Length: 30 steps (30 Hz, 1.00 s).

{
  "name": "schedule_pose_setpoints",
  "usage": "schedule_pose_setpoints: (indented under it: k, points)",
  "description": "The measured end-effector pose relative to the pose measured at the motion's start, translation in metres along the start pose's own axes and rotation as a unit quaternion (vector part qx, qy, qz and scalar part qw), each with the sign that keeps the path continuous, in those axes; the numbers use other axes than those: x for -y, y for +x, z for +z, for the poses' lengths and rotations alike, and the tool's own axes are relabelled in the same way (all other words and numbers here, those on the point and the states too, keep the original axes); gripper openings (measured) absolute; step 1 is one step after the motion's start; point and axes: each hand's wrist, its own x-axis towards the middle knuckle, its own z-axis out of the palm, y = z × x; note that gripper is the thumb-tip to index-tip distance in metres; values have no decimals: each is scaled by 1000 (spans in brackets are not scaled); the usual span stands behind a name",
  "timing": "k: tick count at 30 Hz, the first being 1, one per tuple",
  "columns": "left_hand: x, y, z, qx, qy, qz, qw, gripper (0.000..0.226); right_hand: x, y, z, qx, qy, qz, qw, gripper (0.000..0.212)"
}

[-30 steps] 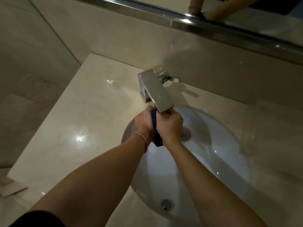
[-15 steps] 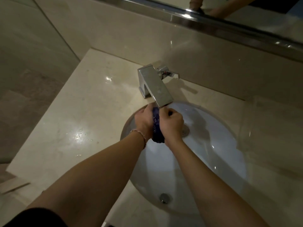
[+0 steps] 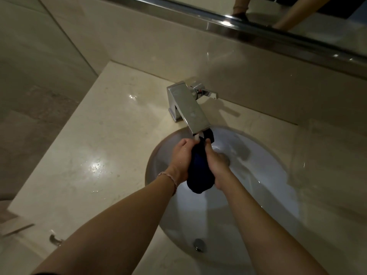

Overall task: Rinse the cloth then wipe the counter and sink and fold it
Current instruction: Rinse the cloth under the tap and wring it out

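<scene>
Rinsing a bunched cloth under the faucet, over the sink.

The bench [image 3: 103, 139] spreads out left of the grip, water drops shining on it; the sink [image 3: 258, 175] lies directly below, likely so runoff drains there. The faucet [image 3: 188, 110] spout ends just above the grip. Left hand [image 3: 181, 155] and right hand [image 3: 217, 161] each hold the dark blue cloth [image 3: 199, 173] tight between them, its tail hanging beneath, seemingly to wring it.

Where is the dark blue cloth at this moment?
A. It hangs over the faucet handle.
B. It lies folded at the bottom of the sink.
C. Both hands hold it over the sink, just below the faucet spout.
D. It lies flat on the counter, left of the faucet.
C: the left hand and the right hand grip the bunched cloth between them over the sink, under the faucet spout.
</scene>
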Motion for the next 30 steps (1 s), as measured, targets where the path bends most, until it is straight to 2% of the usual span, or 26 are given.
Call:
schedule_pose_setpoints:
  k: [4, 6, 8, 10, 14, 16, 18, 21, 24, 25, 27, 29, 30]
  points:
    - [-5, 0, 5, 20, 0, 41, 999, 19, 17, 16, 3, 46, -66, -14, 997, 72]
    - [-6, 0, 4, 23, 12, 61, 998, 23, 21, 22, 5, 41, -88, -40, 995, 68]
    - [-6, 1, 1, 42, 15, 86, 995, 24, 21, 27, 5, 9, -77, -77, 994, 53]
    - [-8, 5, -3, 43, 24, 100, 994, 28, 17, 30, 4, -16, -38, -108, 993, 39]
    - [-15, 13, -15, -30, 5, 100, 995, 2, 6, 30, -3, -27, 102, -108, 989, 39]
    - [-12, 15, -24, -43, 46, 101, 993, 11, 6, 34, -12, -43, 203, -102, 973, 41]
    - [-5, 16, -30, -77, 142, 125, 979, 15, 5, 36, -21, -47, 256, -94, 961, 44]
    - [-2, 8, -27, -134, 268, 154, 941, 30, 8, 35, -25, -10, 243, -77, 967, 63]
    - [-6, 9, -19, -97, 326, 113, 934, 60, 14, 20, -12, 69, 241, -56, 966, 75]
    - [-8, 9, -13, -62, 306, 88, 946, 67, 15, 14, -6, 85, 253, -47, 963, 73]
    - [-13, 4, -1, 23, 125, 2, 992, 62, 17, 1, 6, 98, 271, -29, 957, 63]
    - [-16, -4, 7, 60, -12, -54, 997, 52, 21, -12, 15, 89, 275, -34, 957, 44]
    - [-16, -7, 9, 62, -35, -59, 996, 49, 22, -17, 19, 66, 256, -47, 963, 36]
